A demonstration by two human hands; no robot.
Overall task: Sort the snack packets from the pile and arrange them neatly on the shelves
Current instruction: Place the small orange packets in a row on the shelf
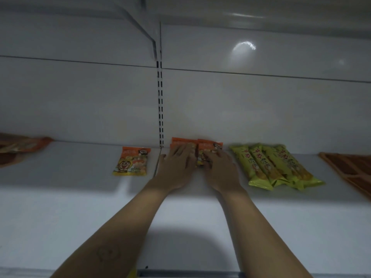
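Both bare forearms reach across the white shelf (pixel 80 207), a smooth, matt deck that looks like painted metal. The left hand (pixel 176 165) and right hand (pixel 220 169) lie side by side on the orange snack packets (pixel 208 144). These sit at the back of the shelf, just right of the slotted upright (pixel 160 107).

The fingers lie flat across the wrappers, pressing rather than clasping, and nothing is grasped.

Judged step: squaring these packets into a tidy group. The next move calls for lifting the hands straight off, so the slick film does not slide askew.

A single matching packet (pixel 132 161), flat and glossy, lies apart to the left. To the right, long green-yellow packets (pixel 277 167) with crimped ends lie side by side. The pile is not in view. Behind, the rear panel (pixel 241 107) is plain and faintly reflective.
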